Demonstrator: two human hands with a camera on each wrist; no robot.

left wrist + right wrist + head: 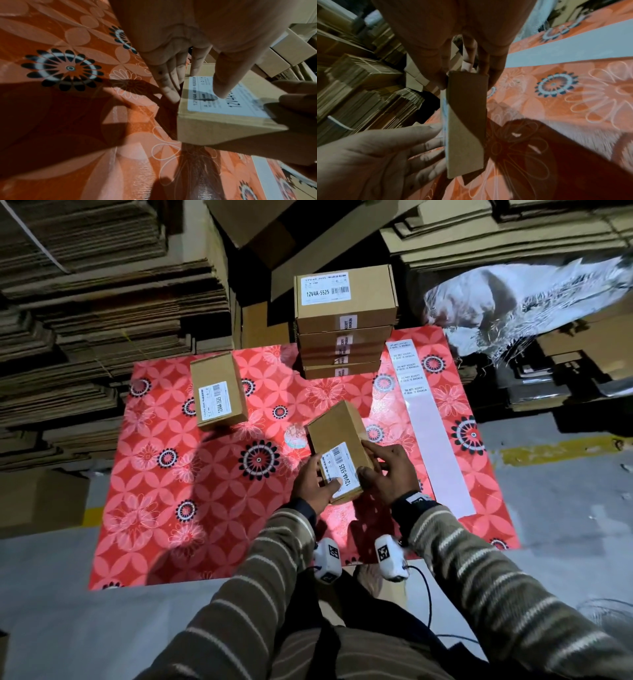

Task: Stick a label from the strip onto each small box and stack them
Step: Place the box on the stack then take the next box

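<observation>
- Far left of red flowered cloth [164, 508]: lone box [219, 393], flat on the cloth, product sticker up, well apart from both hands. No seal label visible on it from here; presumably waiting its turn.
- Centre, near edge: held box [337, 446], tilted, lifted off the cloth. Printed sticker [337, 467] faces up.
- Left hand [313, 482]: thumb pressed on the sticker, remaining fingers [169, 81] straight along the box's left side. Supports rather than wraps.
- Right hand [385, 470]: thumb on top near the sticker, fingers curled round the box's right side; a firm grip.
- Small white scrap near the right fingers in the right wrist view; cannot tell whether this is a peeled label.
- Behind, centre: stack [344, 320] of finished boxes, seal labels on the near faces.
- Right: label strip [409, 378], several labels left at the far end, bare backing nearer.
- Risks, judged: box held by thin edges, so a slip during turning likely; label laid crooked or creased if pressed onto a tilted, unsupported face; tall stack could topple from an off-centre placement.
</observation>
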